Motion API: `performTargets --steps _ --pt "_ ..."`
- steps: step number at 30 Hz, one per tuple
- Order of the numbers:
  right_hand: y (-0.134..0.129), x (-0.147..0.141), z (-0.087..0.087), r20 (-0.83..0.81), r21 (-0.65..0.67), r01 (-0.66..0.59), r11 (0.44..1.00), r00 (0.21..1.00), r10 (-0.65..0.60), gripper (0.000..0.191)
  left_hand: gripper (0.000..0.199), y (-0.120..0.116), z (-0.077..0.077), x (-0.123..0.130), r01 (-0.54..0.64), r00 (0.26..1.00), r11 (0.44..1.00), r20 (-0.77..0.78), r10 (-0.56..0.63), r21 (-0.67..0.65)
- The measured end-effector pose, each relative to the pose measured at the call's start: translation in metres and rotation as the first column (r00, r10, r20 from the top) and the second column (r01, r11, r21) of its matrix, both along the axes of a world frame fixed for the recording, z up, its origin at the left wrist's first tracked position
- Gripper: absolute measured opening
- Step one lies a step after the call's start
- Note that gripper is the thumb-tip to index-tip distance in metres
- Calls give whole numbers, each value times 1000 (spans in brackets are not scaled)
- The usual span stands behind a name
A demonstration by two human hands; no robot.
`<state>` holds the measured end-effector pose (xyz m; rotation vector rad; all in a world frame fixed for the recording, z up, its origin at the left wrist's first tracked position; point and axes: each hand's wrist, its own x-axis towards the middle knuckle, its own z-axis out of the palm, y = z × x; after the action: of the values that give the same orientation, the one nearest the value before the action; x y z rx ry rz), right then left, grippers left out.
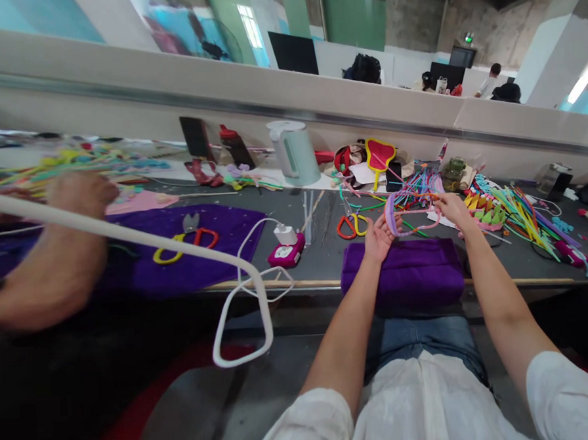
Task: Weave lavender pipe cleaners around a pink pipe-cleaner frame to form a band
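A purple loop of fuzzy pipe cleaner (390, 216) is in my left hand (378, 240), its fingers curled at the loop's left side. My right hand (452, 209) pinches a pink pipe cleaner (428, 225) that bends out from the loop; an orange strand (421, 196) also runs toward these fingers. Exactly where the strands join is too small to make out. Both hands are above a folded purple cloth (405, 273) at the table's front edge. Scissors with red and yellow handles (352, 226) lie left of my left hand.
Colourful pipe cleaners (531, 224) are heaped on the right. Behind my hands stand a pale kettle (295, 153) and a red-and-yellow paddle (381, 156). A magenta power strip (286, 250) with a white cable lies left. A co-worker's arm (59, 258) and a white curved bar (152, 239) occupy the left side.
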<state>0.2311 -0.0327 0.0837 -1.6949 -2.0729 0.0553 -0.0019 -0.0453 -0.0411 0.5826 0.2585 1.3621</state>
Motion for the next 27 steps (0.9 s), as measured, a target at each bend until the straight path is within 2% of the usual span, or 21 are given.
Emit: performTargets --steps 1,2,5,9,13,15,16,18,20,21,22,23,24,25,27 --pt "-2 0 3 104 3 -1 1000 995 0 23 58 1 -1 1 3 1000 1000 -9 -3 -15" --pt "-4 -1 5 66 -11 -9 1000 998 10 23 52 2 -3 2 3 1000 1000 -27 -4 -25" --pt "-8 -6 8 131 -31 -43 999 990 47 25 34 4 -7 6 -8 995 1000 -102 5 -28" --pt "-7 -10 6 137 -21 -82 996 987 84 27 30 4 -9 7 -15 990 1000 -138 11 -27" --pt "-4 -10 0 117 55 -72 996 991 65 30 30 5 -11 7 -9 992 1000 -128 9 -2" --pt "-6 -11 -4 102 180 -29 983 995 11 31 30 7 -13 7 -26 992 1000 -123 25 0" --pt "-8 -12 -7 65 278 13 961 997 -33 31 30 8 -14 7 -44 992 999 -117 43 -7" --pt "-14 -15 -14 -96 473 139 870 990 -105 33 30 11 -17 7 -89 992 996 -97 85 -30" --pt "-22 -20 -29 -326 553 280 785 939 -105 33 29 14 -19 7 -126 990 991 -70 123 -49" --pt "-25 -24 -39 -437 533 327 781 896 -76 33 29 14 -19 7 -139 989 989 -56 137 -51" --pt "-28 -28 -50 -538 475 345 810 842 -44 32 28 15 -19 7 -149 988 988 -44 147 -49" --pt "-31 -34 -63 -614 374 309 875 789 -16 30 27 15 -20 6 -156 987 987 -34 154 -45" --pt "-34 -41 -76 -680 232 217 948 733 -1 29 26 15 -19 6 -163 986 986 -26 162 -42" --pt "-36 -49 -89 -753 77 124 989 658 -24 30 26 15 -19 6 -170 985 985 -20 169 -41" --pt "-40 -65 -111 -851 -139 -81 987 519 -77 31 24 14 -18 7 -179 984 983 -15 179 -48"
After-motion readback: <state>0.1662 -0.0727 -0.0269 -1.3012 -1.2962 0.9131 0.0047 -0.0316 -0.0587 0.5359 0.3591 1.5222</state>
